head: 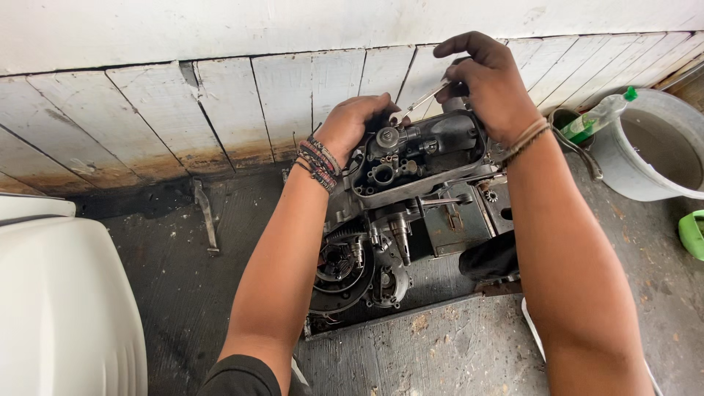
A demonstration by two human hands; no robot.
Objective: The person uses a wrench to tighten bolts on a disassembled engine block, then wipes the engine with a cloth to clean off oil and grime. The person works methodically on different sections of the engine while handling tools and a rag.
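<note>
A greasy small engine [411, 205] sits on the floor in front of me, its case open with gears and a clutch showing. On its top is a dark box-shaped housing [429, 150] with a carburettor-like part inside. My left hand [352, 125] grips the housing's far left edge, beaded bracelets on the wrist. My right hand [488, 84] is closed around a thin screwdriver [425, 97] whose shaft slants down-left over the housing's back edge.
A tiled white wall [220, 110] rises just behind the engine. A grey bucket of water [656, 147] with a green-capped bottle [598, 117] stands at the right. A white moulded body [66, 301] fills the lower left. A metal bar [205, 216] lies on the floor.
</note>
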